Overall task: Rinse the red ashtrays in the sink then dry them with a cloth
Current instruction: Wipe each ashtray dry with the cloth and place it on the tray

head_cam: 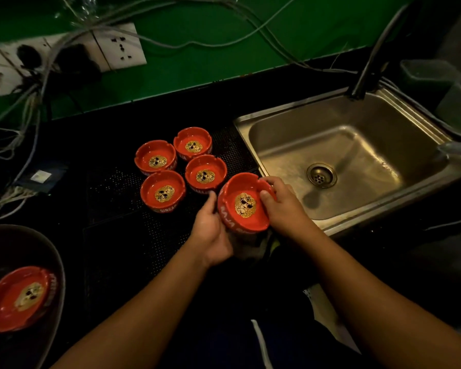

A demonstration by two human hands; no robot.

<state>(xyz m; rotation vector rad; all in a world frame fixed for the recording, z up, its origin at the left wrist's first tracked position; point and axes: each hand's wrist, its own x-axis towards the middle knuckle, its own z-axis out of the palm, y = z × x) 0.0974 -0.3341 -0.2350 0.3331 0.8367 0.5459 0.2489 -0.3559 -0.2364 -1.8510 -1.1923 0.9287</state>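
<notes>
Both hands hold one red ashtray with a gold emblem, tilted toward me above the counter's edge beside the sink. My right hand grips its right rim, thumb inside the bowl. My left hand cups its left side and holds a dark cloth bunched under it. Several more red ashtrays sit upright in a cluster on the black mat to the left. Another red ashtray lies in a dark round bowl at the lower left.
The steel sink has a drain and a tap at its back edge; no water runs. A wall socket strip with tangled cables hangs at the upper left. Grey containers stand right of the tap.
</notes>
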